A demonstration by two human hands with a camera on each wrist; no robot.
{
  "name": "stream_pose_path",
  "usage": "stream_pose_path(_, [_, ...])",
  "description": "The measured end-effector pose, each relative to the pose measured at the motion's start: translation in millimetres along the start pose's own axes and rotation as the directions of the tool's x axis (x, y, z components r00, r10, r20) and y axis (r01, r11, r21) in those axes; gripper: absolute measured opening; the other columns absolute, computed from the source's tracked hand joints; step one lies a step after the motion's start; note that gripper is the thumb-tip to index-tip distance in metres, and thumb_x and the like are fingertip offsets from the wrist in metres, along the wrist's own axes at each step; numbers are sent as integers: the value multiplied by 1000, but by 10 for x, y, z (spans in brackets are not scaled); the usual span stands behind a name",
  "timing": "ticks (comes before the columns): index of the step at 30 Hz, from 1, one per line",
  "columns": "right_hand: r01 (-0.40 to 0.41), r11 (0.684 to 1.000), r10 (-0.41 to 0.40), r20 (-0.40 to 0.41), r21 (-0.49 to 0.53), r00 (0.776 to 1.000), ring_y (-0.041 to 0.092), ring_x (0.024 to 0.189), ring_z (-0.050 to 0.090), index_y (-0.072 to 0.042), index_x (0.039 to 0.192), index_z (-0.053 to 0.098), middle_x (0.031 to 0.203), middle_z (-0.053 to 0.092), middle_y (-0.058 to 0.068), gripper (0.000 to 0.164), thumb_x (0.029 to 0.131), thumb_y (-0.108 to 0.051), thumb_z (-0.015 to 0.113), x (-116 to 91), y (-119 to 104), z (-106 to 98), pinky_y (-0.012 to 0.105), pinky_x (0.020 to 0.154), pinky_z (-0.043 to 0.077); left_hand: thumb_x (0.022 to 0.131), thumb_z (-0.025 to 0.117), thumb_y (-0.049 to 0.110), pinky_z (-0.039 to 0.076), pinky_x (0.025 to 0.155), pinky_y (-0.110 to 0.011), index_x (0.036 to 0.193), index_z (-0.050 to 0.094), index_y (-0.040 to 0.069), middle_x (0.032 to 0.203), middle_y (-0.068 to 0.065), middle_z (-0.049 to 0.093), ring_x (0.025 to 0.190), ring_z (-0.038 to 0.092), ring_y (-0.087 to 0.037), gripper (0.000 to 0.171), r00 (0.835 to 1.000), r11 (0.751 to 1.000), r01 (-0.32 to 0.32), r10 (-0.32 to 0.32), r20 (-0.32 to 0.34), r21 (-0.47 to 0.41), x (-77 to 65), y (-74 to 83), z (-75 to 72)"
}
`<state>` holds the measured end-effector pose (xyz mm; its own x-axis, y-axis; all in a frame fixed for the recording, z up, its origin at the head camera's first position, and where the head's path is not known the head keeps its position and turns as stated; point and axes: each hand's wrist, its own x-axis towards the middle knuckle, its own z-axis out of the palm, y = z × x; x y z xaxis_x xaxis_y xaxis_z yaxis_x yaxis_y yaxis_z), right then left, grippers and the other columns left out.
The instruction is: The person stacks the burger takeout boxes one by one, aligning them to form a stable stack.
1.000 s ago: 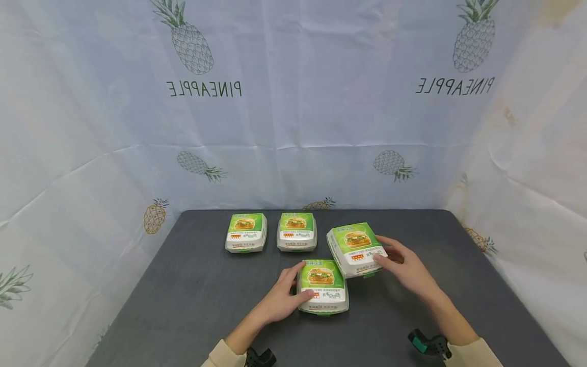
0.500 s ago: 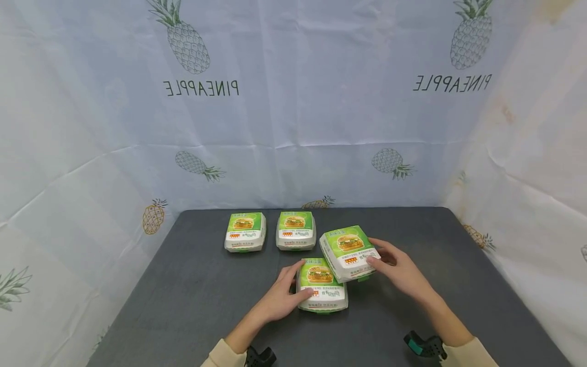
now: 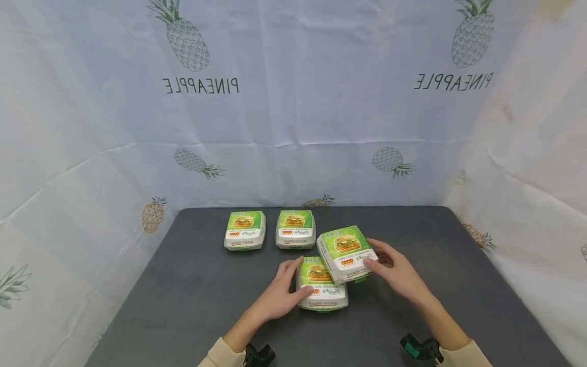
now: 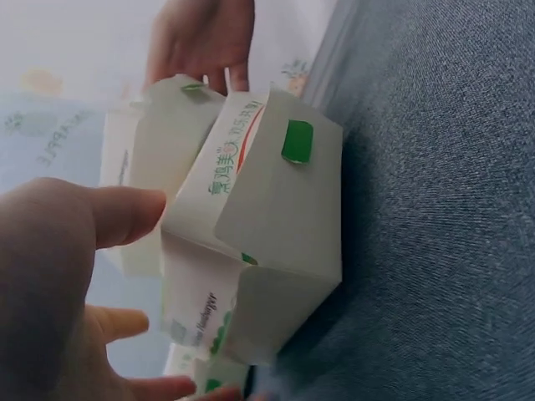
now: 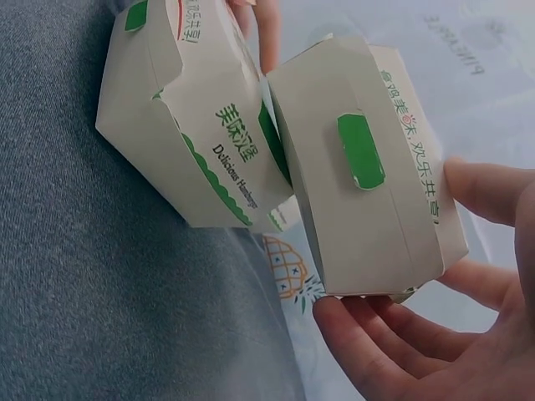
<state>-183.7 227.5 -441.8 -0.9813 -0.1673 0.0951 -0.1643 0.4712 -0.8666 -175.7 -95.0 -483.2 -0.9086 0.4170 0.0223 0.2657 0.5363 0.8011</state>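
Two white-and-green hamburger boxes are at my hands in the head view. My right hand [image 3: 395,272] grips the upper box [image 3: 346,252] by its right side, thumb over the front part of the lid and fingers along the far side. This box is tilted and overlaps the back right corner of the lower box [image 3: 323,295]. The lower box sits flat on the table, and my left hand [image 3: 279,294] holds it at its left side, thumb on the lid and fingers at the back corner. In the right wrist view a green tab shows on the held box [image 5: 368,217].
Behind, two more hamburger boxes stand side by side on the dark table [image 3: 206,306], a left one [image 3: 245,232] and a middle one [image 3: 295,230]. A white cloth [image 3: 293,112] printed with pineapples hangs around the table's back and sides.
My right hand has moved the upper box left and slightly toward me, so it overlaps the lower box more. My left hand and the lower box have stayed nearly in place.
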Motion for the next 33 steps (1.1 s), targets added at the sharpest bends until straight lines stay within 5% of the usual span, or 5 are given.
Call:
stream_pose_path(6, [3, 1000, -3, 4, 4, 1000, 29, 110, 60, -9, 154, 42, 132, 58, 18, 66, 99, -34, 69, -17, -4, 23, 33, 79, 53, 97, 57, 64, 28, 108, -68, 161, 32, 23, 161, -14, 28, 146, 29, -39, 81, 995, 993, -14, 25, -93, 115, 25, 173, 15])
stream_pose_path(11, [-1, 1000, 1, 2, 2, 1000, 29, 111, 60, -10, 154, 43, 133, 58, 17, 66, 99, -35, 69, -31, -13, 38, 33, 80, 53, 94, 61, 64, 33, 109, -65, 163, 28, 24, 163, -7, 29, 149, 27, -32, 86, 993, 998, -52, 56, -104, 37, 109, 346, 38])
stream_pose_path(20, [31, 997, -33, 28, 67, 999, 35, 120, 57, -11, 151, 46, 139, 54, 18, 62, 98, -30, 71, -65, -37, 69, 36, 83, 54, 89, 69, 62, 37, 105, -62, 164, 19, 26, 163, -9, 29, 147, 30, -31, 98, 997, 998, -15, 9, -83, -68, 230, 462, 101])
stream_pose_path(33, [44, 992, -53, 66, 121, 996, 34, 120, 56, -12, 151, 44, 135, 52, 17, 67, 94, -26, 77, -107, -146, 149, 33, 83, 55, 87, 71, 62, 36, 107, -63, 165, 19, 26, 163, -9, 28, 147, 32, -33, 100, 998, 998, -14, 10, -55, -64, 167, 444, -28])
